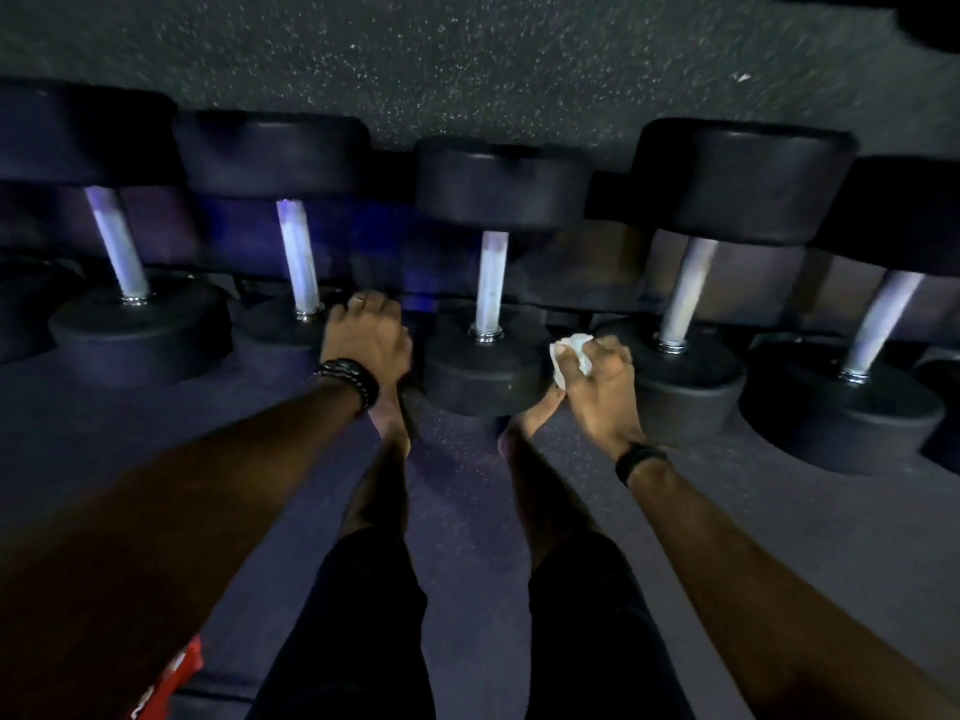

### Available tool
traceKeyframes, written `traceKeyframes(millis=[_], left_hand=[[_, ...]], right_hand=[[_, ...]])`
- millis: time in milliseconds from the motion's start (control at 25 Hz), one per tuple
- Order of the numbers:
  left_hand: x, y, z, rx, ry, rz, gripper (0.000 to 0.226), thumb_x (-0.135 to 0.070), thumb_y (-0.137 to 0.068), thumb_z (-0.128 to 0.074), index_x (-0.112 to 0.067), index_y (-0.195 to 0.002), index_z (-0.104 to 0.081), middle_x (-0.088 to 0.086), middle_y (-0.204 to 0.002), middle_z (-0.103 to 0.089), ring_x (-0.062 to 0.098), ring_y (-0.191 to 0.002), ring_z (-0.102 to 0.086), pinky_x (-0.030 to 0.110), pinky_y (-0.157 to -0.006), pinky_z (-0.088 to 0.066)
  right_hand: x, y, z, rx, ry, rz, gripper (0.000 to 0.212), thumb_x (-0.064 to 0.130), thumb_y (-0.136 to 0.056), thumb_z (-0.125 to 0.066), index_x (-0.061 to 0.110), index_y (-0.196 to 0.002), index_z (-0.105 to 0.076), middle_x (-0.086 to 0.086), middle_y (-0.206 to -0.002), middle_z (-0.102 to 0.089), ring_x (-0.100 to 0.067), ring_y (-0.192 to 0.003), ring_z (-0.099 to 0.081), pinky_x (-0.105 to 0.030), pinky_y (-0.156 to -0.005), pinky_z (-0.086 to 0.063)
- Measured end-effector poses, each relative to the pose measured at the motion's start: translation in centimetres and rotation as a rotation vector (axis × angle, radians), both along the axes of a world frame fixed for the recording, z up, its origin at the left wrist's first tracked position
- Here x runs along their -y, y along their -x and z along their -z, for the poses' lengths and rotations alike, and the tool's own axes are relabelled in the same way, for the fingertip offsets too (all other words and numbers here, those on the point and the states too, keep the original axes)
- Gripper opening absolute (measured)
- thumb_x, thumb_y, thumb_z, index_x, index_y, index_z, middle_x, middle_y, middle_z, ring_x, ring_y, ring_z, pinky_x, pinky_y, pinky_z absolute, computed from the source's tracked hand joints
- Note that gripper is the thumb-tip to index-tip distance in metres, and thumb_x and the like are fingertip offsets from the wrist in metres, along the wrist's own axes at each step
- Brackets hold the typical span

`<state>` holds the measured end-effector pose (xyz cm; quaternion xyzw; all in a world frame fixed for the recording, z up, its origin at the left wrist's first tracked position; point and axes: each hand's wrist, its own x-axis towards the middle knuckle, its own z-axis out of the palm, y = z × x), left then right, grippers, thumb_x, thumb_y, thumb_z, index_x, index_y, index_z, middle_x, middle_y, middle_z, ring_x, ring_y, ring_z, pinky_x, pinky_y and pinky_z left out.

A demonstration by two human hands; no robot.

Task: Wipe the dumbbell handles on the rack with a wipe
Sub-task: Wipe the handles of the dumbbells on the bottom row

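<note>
The person leans over a row of dumbbells on the rack, right hand [597,379] curled tight around a crumpled white wipe [570,356], held low between the middle dumbbell handle [491,285] and the next handle [688,293] to its right, touching neither. The left hand [366,337] hangs loosely curled beside the second handle [298,257], holding nothing (blur hides the fingertips). To wipe well, I'd wrap the wipe right around one shaft and twist along its full length
</note>
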<state>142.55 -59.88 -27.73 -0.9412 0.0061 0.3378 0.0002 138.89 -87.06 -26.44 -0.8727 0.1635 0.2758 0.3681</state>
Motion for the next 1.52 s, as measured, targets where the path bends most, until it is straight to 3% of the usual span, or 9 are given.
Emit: traceKeyframes(millis=[120, 280, 440, 600, 720, 1000, 1160, 1360, 1520], left_hand=[[8.8, 1.6, -1.3, -0.019, 0.147, -0.117, 0.044, -0.036, -0.084, -0.041, -0.005, -0.106, -0.063, 0.019, -0.114, -0.06, 0.038, -0.11, -0.053, 0.045, -0.091, -0.038], [15.0, 2.6, -0.9, -0.017, 0.007, -0.089, 0.045, -0.039, -0.091, -0.046, -0.006, -0.12, -0.058, 0.015, -0.122, -0.056, 0.034, -0.116, -0.046, 0.047, -0.094, -0.034], [14.4, 1.7, 1.0, -0.005, 0.018, 0.088, 0.048, -0.039, -0.095, -0.04, -0.002, -0.123, -0.055, 0.019, -0.125, -0.056, 0.037, -0.116, -0.049, 0.049, -0.095, -0.036], [14.5, 1.2, 0.7, -0.055, -0.009, 0.06, 0.049, -0.039, -0.098, -0.036, -0.003, -0.13, -0.05, 0.018, -0.132, -0.05, 0.037, -0.123, -0.045, 0.048, -0.099, -0.034], [14.6, 0.5, 0.4, -0.099, 0.013, 0.101, 0.046, -0.037, -0.1, -0.035, -0.005, -0.132, -0.048, 0.018, -0.137, -0.048, 0.035, -0.126, -0.044, 0.048, -0.101, -0.035], [14.9, 0.9, 1.2, -0.092, 0.063, 0.126, 0.039, -0.03, -0.095, -0.042, -0.01, -0.126, -0.051, 0.014, -0.135, -0.049, 0.033, -0.126, -0.043, 0.049, -0.101, -0.034], [14.5, 0.4, 1.4, -0.094, 0.069, 0.055, 0.039, -0.031, -0.091, -0.045, -0.012, -0.124, -0.053, 0.011, -0.133, -0.05, 0.032, -0.124, -0.044, 0.047, -0.1, -0.033], [14.6, 0.4, 1.6, -0.067, 0.077, 0.027, 0.043, -0.039, -0.093, -0.042, -0.013, -0.126, -0.052, 0.008, -0.133, -0.048, 0.03, -0.125, -0.042, 0.047, -0.101, -0.031], [15.0, 0.6, 1.2, -0.128, 0.041, 0.076, 0.07, -0.069, -0.092, -0.031, -0.013, -0.131, -0.049, 0.009, -0.134, -0.046, 0.03, -0.126, -0.042, 0.049, -0.101, -0.032]], right_hand=[[4.1, 0.1, -3.8, 0.042, 0.006, 0.074, 0.024, 0.025, -0.091, -0.055, 0.005, -0.091, -0.067, -0.009, -0.09, -0.062, -0.025, -0.087, -0.06, -0.03, -0.076, -0.045], [9.7, -0.8, -4.8, 0.131, -0.011, 0.353, 0.008, -0.002, -0.087, -0.059, 0.006, -0.083, -0.06, -0.005, -0.074, -0.064, 0.003, -0.06, -0.056, -0.016, -0.06, -0.05], [13.7, -0.6, -1.5, 0.067, -0.028, 0.6, 0.007, 0.018, -0.072, -0.078, 0.019, -0.074, -0.072, -0.009, -0.086, -0.074, -0.022, -0.085, -0.071, -0.045, -0.083, -0.059], [12.4, -0.2, -0.5, -0.013, -0.052, 0.7, 0.022, 0.016, -0.071, -0.081, 0.01, -0.092, -0.076, -0.01, -0.096, -0.075, -0.017, -0.091, -0.07, -0.031, -0.088, -0.056], [11.0, -1.1, -1.2, -0.055, 0.144, 0.624, 0.023, 0.007, -0.081, -0.07, -0.001, -0.103, -0.071, -0.018, -0.104, -0.072, -0.018, -0.092, -0.067, -0.011, -0.067, -0.046], [9.2, -3.2, -1.8, -0.143, 0.252, 0.447, 0.039, 0.015, -0.09, -0.061, -0.015, -0.115, -0.058, -0.031, -0.119, -0.061, -0.04, -0.111, -0.059, -0.033, -0.083, -0.042], [9.1, -5.6, 1.9, -0.303, -0.04, 0.451, 0.097, 0.027, -0.076, -0.065, 0.001, -0.152, -0.011, -0.02, -0.125, -0.056, -0.031, -0.11, -0.057, -0.04, -0.096, -0.049], [11.7, -6.5, 5.7, -0.341, -0.168, 0.477, 0.043, 0.014, -0.071, -0.076, -0.007, -0.105, -0.06, -0.001, -0.063, -0.067, -0.01, -0.056, -0.063, -0.031, -0.059, -0.05], [10.1, -4.7, 4.2, -0.342, 0.145, 0.321, 0.079, 0.041, -0.079, -0.076, -0.005, -0.134, -0.041, -0.023, -0.131, -0.055, -0.036, -0.119, -0.055, -0.043, -0.102, -0.043]])
